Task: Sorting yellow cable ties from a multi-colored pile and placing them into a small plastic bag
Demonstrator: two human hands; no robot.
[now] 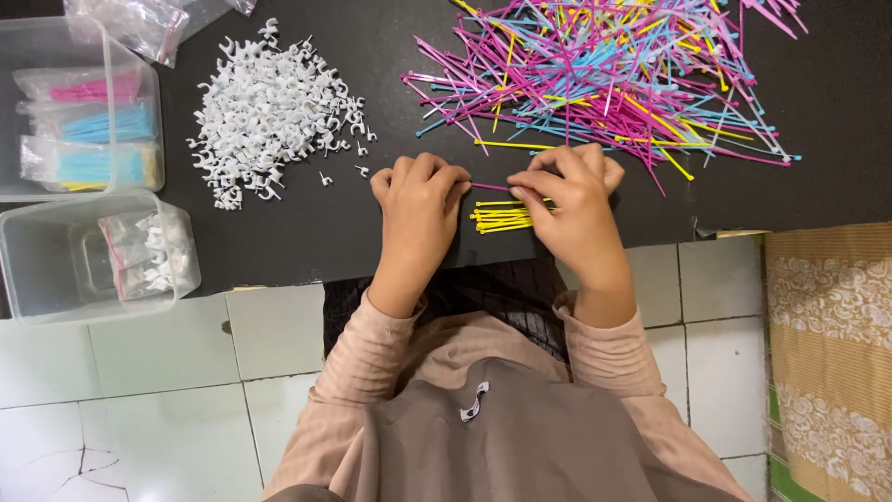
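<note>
Left hand [418,200] and right hand [571,200] curled nearly shut, fingertips pinching the two ends of one pink cable tie [490,187] stretched between them, just above a small stack of yellow cable ties [500,217] near the front edge of the black mat [307,232]. Behind, a loose heap of pink, blue and yellow cable ties [613,74]; to the left, a pile of white cable clips [274,107] and two clear plastic boxes [93,251]. Likely risks: thin tie slipping from so light a pinch, or a wrist nudging the yellow stack askew.
</note>
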